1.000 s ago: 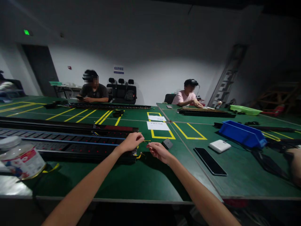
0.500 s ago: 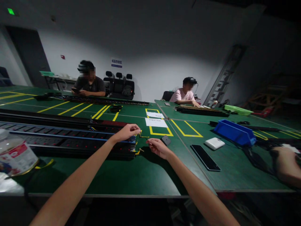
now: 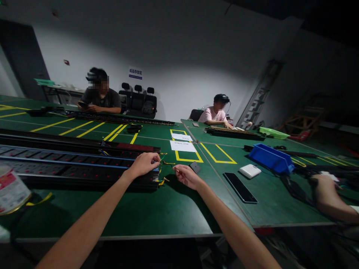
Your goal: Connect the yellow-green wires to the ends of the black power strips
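Long black strips (image 3: pixel 92 171) with rows of red dots, like power strips, lie side by side at the left. Short yellow-green wires (image 3: pixel 162 182) stick out from their right ends. My left hand (image 3: pixel 145 164) rests over the end of a strip, its fingers pinched on a yellow-green wire. Just right of those ends, my right hand (image 3: pixel 187 177) is closed in a pinch above the table; what sits between its fingertips is too small to make out. A thin wire (image 3: pixel 169 163) runs between the two hands. Behind my right hand lies a small dark block (image 3: pixel 194 167).
On the green table (image 3: pixel 134 220) to the right are a phone (image 3: pixel 240 187), a white case (image 3: pixel 250 171) and a blue bin (image 3: pixel 270 158). A jar (image 3: pixel 12 190) stands at left. A co-worker's arm (image 3: pixel 331 200) reaches in at right; two people sit opposite.
My left hand has drawn back slightly left and down, from the wire tips onto the strip's end. My right hand keeps its pinch in nearly the same place. The view has shifted slightly.
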Demonstrator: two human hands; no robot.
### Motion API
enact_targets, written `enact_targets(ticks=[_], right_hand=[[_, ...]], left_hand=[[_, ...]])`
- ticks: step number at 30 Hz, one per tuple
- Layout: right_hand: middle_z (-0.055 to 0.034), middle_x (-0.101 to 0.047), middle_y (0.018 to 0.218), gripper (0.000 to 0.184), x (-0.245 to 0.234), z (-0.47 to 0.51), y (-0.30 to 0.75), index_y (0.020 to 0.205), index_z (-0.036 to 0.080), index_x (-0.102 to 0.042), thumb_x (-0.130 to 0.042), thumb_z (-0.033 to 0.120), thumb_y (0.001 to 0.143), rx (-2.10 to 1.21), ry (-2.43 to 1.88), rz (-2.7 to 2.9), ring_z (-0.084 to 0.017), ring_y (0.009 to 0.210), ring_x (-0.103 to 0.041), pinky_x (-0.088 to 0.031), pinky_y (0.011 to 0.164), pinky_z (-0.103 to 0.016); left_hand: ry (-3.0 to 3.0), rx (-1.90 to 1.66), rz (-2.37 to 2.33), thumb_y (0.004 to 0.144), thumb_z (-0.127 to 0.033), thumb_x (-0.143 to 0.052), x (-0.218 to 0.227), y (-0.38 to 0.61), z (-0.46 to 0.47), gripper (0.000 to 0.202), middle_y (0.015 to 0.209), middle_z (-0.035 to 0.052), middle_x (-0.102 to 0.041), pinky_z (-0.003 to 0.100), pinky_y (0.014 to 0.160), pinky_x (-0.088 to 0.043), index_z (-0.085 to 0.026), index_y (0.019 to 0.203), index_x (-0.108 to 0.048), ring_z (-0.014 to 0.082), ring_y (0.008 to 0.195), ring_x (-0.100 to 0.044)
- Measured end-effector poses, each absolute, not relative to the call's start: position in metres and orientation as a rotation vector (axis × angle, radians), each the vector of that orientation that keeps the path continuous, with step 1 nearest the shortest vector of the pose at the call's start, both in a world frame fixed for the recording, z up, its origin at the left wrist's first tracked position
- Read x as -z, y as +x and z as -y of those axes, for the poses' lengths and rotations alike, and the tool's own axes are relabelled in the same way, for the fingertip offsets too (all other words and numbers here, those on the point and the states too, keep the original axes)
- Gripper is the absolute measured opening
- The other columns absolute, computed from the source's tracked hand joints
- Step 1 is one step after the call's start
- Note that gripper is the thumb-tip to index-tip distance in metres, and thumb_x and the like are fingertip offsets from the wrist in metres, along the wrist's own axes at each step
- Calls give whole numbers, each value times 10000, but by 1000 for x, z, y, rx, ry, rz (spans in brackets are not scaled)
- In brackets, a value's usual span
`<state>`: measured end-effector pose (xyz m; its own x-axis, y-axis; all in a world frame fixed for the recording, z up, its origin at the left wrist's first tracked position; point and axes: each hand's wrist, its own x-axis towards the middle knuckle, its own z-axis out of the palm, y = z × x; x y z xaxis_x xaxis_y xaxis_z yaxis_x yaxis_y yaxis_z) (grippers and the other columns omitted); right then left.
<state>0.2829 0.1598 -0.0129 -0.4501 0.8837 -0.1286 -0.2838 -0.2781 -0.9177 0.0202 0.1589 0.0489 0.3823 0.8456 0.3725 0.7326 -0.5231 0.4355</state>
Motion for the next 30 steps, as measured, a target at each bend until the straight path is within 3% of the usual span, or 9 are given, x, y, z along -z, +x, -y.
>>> enact_targets(ticks=[8,21,30], right_hand=[[39,-574,642,357,10,-157,281,908,137,-722,-862,414,732,-1808,-877,1152,-36,503,-488,-350,443,-142],[47,-562,617,359,6,-154,279,910,140,-722,-862,414,724,-1789,-872,1174,-33,493,-455,-312,447,-144],[40,-574,623,364,7,-154,278,889,138,-731,-866,422,706,-1776,-886,1184,-37,497,-464,-311,442,-153]], left_hand=[[2554,-695,-1593,854,-330,-665,-57,32,-145,120,892,14,-776,312,850,-440,-248,837,-752,216,879,-680],[2540,-621,-1684,876,-373,-653,-55,34,-144,167,954,18,-794,288,780,-432,-266,895,-779,216,885,-693],[2579,-582,-1698,942,-406,-570,-52,37,-144,291,891,64,-792,353,858,-400,-237,859,-792,256,872,-696]])
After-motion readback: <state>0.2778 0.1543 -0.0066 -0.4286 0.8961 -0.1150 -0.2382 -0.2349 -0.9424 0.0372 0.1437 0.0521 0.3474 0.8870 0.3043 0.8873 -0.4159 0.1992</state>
